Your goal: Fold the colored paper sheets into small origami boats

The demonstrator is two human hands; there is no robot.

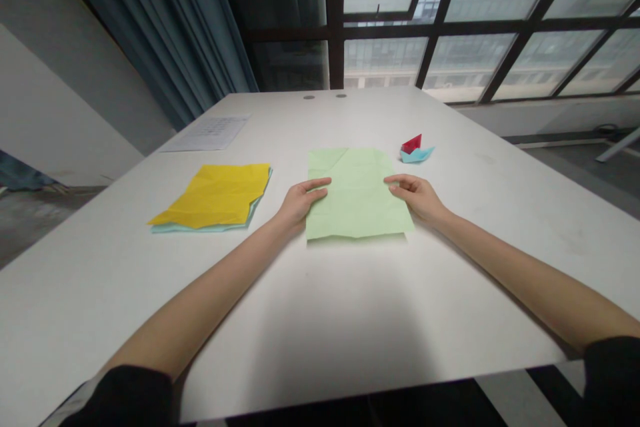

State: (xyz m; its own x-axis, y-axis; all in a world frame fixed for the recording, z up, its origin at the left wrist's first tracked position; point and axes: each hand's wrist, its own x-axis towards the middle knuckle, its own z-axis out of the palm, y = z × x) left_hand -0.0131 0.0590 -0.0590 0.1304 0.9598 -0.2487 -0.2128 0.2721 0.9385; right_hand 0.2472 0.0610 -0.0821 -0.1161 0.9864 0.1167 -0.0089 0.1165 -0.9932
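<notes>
Broadly, a white table [320, 320] fills most of the view, its near edge cut off by the bottom of the frame and its far end running to a dark-framed window [450, 27], with a blue-grey curtain [165, 33] at the left. At the middle of the table lies a pale green sheet of paper [356, 197], flat, its far left corner folded in; the creases across it are faint and hard to follow. To its left, well apart, rests a crumpled yellow sheet [217, 193] on a light blue sheet [200, 229], of which only a thin rim shows. Farther back lies a white printed page [210, 133], its print too small to read. The left hand [299, 202] lies loosely spread at the green sheet's left edge, fingers on the paper; whether the thumb is tucked under the edge cannot be told. The right hand [417, 195] rests likewise spread at the right edge, fingertips touching it. Just beyond the right hand sit a small red paper boat [411, 143] and a blue paper boat [417, 155], touching.
</notes>
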